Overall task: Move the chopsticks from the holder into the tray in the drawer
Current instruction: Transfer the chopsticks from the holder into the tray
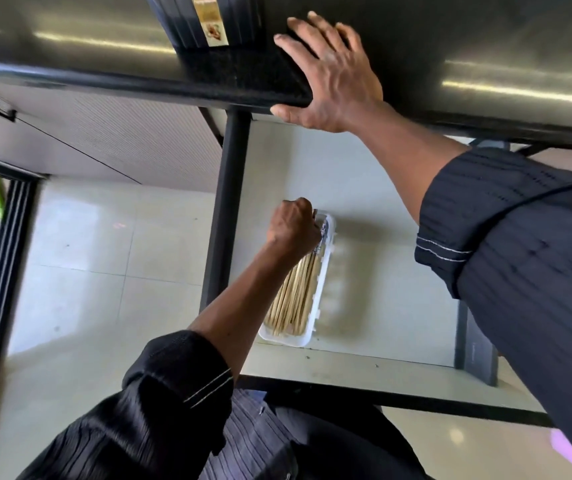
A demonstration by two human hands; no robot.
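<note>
A white plastic tray (322, 285) lies in the open pale drawer (381, 258) below the counter. Several wooden chopsticks (295, 296) lie lengthwise in it. My left hand (293, 226) is down at the tray's far end, fingers closed around the patterned ends of the chopsticks. My right hand (333, 74) rests flat on the dark counter edge (173, 84), fingers spread, holding nothing. A dark ribbed container with a label (208, 19) stands on the counter at the top, cut off by the frame; I cannot tell whether it is the holder.
A black vertical frame post (225, 209) runs along the drawer's left side, close to my left hand. The drawer's black front rail (398, 400) lies near my body. Pale tiled floor (80, 254) is to the left, with a dark door frame (4, 258).
</note>
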